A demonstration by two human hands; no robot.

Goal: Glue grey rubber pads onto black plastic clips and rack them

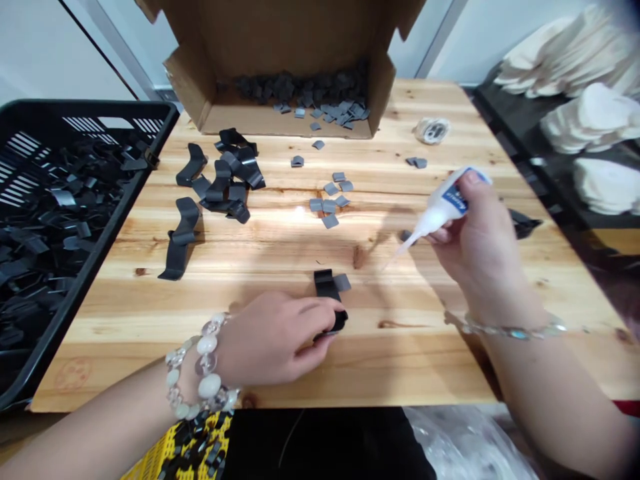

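My right hand (483, 247) grips a white glue bottle (445, 203) with a blue label, its long thin nozzle slanting down to the left over the table. At the table's front middle, my left hand (285, 337) has its thumb and index finger closed on a bent black plastic piece (327, 285). A small grey pad (343, 282) lies against the right side of that piece. Several more grey pads (329, 205) are scattered farther back. To the left lie several curved black pieces (233, 177), some of them in a heap.
An open cardboard box (210, 120) with many grey pads stands at the back. A black crate (173, 127) full of black pieces is at the left. A tape roll (433, 131) lies back right; stacked white pieces (595, 120) are beyond. A yellow basket (150, 463) sits below the front edge.
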